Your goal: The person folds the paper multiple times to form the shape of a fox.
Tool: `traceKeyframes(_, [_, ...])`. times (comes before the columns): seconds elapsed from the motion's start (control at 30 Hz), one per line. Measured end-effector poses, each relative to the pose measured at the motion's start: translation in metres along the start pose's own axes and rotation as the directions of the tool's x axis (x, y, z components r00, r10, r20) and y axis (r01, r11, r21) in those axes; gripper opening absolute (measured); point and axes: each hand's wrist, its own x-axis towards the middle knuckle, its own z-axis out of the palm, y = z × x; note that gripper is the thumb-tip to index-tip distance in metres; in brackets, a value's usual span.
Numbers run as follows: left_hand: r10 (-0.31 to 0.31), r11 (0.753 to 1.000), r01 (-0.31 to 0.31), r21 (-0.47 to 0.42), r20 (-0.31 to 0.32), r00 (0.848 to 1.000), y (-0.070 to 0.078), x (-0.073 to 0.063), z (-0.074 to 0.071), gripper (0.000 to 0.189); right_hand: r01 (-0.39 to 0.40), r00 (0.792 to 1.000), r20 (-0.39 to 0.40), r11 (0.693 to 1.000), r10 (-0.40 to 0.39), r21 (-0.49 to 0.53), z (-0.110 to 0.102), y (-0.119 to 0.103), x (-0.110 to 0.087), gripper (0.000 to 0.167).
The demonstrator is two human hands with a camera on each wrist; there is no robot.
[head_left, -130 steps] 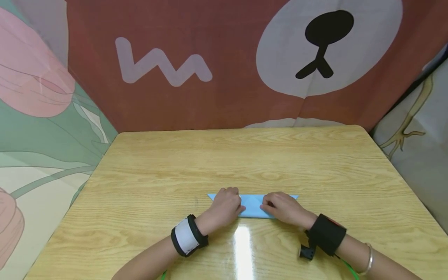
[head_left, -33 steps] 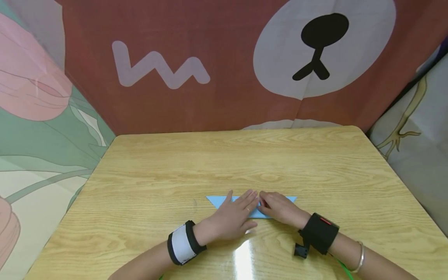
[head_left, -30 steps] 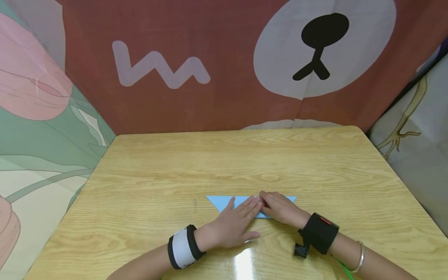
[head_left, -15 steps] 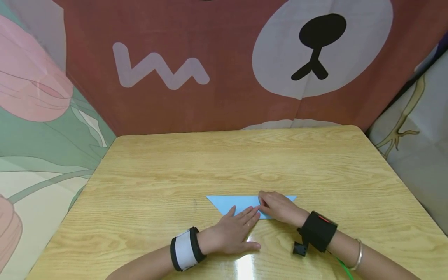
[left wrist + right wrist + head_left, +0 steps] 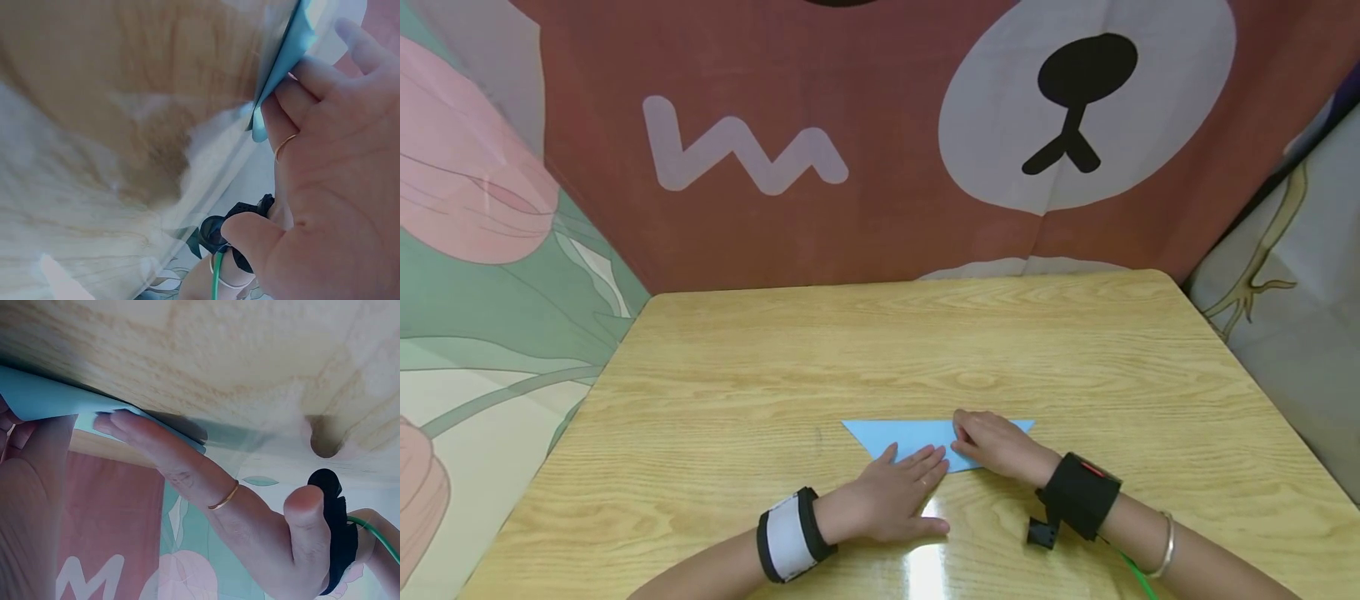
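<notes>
A folded sheet of light blue paper [image 5: 917, 432] lies on the wooden table, its long straight edge at the far side and a pointed corner at each end. My left hand [image 5: 898, 498] rests on the near edge with fingers straight and spread, palm down. On the right part of the paper my right hand [image 5: 1000, 446] has its fingers curled, thumb and index against the sheet. In the left wrist view, the left fingertips [image 5: 284, 103] touch the paper's edge, which bends up slightly. The right wrist view shows both hands at the paper [image 5: 56, 397]; the right fingertips are partly hidden.
The wooden table [image 5: 775, 358] extends around the paper on all sides. A brown cloth [image 5: 737, 233] with a bear's face hangs behind it. A black wrist camera [image 5: 1042, 533] hangs below the right wrist, close above the tabletop.
The left hand, earlier curled on the paper's left part, has flattened and slid toward the near edge, uncovering more of the sheet. The right hand has shifted slightly left and stays on the paper.
</notes>
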Motion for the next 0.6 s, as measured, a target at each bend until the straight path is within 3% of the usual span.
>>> traceKeyframes(0.6, [-0.024,1.000,0.023,-0.012,-0.042,0.999,-0.016,-0.023,0.009,0.075,-0.012,1.000,0.013,1.000,0.012,0.028,-0.001,0.000,-0.001,0.024])
